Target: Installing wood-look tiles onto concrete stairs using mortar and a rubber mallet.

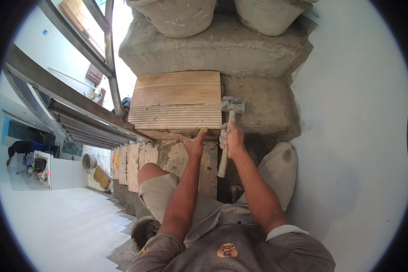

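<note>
A wood-look tile (179,94) with a ribbed front strip lies on the left part of a rough concrete step. My left hand (193,145) is spread open below its front edge, thumb and fingers apart, the fingertips at the tile's front face. To its right, my right hand (233,139) is wrapped round the handle of a hammer (234,106), high up near the head. Grey mortar cakes that head, which is over the bare concrete step (267,102) just beside the tile's right end. The handle's lower end points down toward my knees.
Two mortar-stained buckets (179,16) (272,16) stand on the step above. A metal railing (72,102) runs along the left, a white wall (353,136) along the right. Tiled steps (133,165) descend at lower left, near another bucket (145,229). Another person (31,147) bends over at far left.
</note>
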`<state>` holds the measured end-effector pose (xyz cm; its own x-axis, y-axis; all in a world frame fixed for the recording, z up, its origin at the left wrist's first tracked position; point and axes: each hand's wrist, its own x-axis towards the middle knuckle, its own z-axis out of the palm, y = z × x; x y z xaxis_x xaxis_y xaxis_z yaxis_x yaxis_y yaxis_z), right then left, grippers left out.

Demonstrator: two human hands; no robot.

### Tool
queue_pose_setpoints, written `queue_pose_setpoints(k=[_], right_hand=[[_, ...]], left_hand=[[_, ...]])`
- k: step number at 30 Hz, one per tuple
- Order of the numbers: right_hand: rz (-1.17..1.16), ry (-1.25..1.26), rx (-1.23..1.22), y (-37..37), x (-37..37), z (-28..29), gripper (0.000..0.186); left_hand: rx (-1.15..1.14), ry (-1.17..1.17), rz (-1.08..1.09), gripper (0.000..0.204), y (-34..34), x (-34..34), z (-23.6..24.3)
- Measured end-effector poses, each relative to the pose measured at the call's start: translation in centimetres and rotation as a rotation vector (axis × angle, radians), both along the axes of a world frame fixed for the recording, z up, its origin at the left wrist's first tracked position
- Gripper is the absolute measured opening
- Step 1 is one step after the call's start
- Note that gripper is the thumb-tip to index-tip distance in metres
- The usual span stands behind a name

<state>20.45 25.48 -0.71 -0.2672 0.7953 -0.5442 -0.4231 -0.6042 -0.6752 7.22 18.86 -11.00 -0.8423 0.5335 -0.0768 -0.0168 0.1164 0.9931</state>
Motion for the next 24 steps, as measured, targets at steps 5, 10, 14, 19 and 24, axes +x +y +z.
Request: queue_pose_setpoints(k=[5,10,14,19,24], right_hand=[[0.046,0.050,0.072,1.1,1.1,0.7,0.049],[-0.111,0.094,-0.017,1.7,-0.1,0.7,0.048],[0.047,-0.015,-0.013,1.7,-1.0,0.4,0.047],[0.059,-0.012,-0.004,2.9,-0.1,0.4,0.046],[0.087,-0.053,0.020,3.5,0.5,0.4,0.045]], left_hand=[[-0.076,0.002,0.022,0.154,0.1,0.5,0.8],[-0.056,0.002,0.030,0.154,-0.1,0.5,0.6],[-0.067,0.027,0.043,0.153,0.1,0.2,0.5],[-0.089,0.021,0.045,0.149,0.0,0.8,1.2],[-0.069,-0.004,0.052,0.150,0.3,1.3,1.2]])
